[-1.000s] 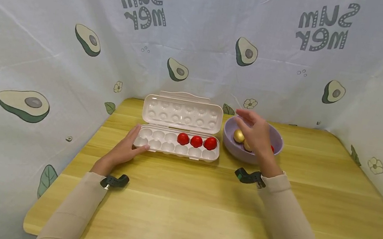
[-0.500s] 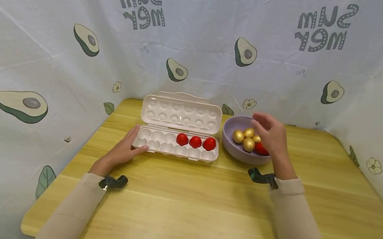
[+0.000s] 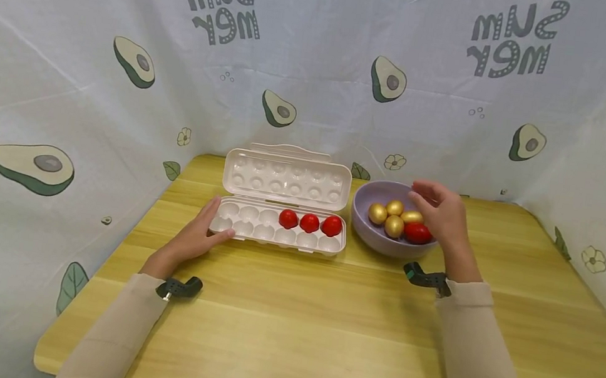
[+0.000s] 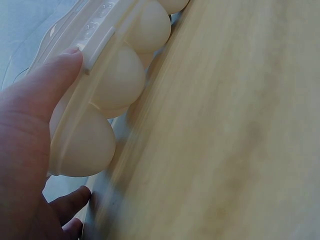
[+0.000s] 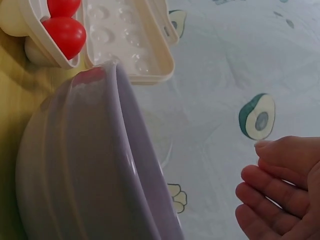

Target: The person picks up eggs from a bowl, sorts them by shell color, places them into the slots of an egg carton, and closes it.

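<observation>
A pale plastic egg box (image 3: pixel 280 236) lies opened on the table in the head view, its lid (image 3: pixel 287 179) tipped back. Three red eggs (image 3: pixel 309 223) sit in the right half of its back row. My left hand (image 3: pixel 196 233) grips the box's left end, thumb on the front rim and fingers round the end; the left wrist view shows that thumb (image 4: pixel 55 82) at the rim. Over the right side of a lilac bowl (image 3: pixel 363 218) hovers my right hand (image 3: pixel 441 217), fingers loosely bent around nothing. Several gold eggs (image 3: pixel 393 226) and a red egg (image 3: pixel 418 233) are in the bowl.
The wooden table (image 3: pixel 286 326) runs back to a pale curtain (image 3: pixel 328 78) printed with avocados. Egg box and bowl stand side by side near its back edge. Each wrist wears a dark camera mount (image 3: pixel 180 288).
My right hand has moved right, from over the bowl's middle to its right side, uncovering the gold eggs and the red egg. The left hand and egg box stay put.
</observation>
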Tool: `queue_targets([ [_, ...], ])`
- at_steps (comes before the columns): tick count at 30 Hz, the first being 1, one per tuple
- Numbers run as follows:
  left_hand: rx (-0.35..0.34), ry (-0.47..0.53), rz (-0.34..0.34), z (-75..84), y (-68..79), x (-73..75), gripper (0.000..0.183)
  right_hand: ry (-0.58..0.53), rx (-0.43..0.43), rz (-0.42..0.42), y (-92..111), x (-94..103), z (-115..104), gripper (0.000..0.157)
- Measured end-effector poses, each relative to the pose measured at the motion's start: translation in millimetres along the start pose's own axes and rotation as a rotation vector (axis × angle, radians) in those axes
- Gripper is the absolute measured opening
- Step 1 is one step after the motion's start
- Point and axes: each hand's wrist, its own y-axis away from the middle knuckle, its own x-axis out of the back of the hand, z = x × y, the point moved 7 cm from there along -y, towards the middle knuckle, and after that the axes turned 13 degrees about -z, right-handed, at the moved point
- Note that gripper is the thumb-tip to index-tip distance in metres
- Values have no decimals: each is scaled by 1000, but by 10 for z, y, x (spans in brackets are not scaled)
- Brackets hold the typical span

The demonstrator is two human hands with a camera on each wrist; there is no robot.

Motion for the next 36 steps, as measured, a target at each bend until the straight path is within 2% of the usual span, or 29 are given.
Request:
queue_targets([
  [12,5,5,1,-6,2,-7,95,48,-76,-107,-16,-86,168,40],
  [18,7,4,2,-11,-4,-8,95,121,-93,-161,-27,-136,250,38],
  [36,1,-11,4,-19,-20,2,95,226,-134,-236,-31,-163,384,35],
])
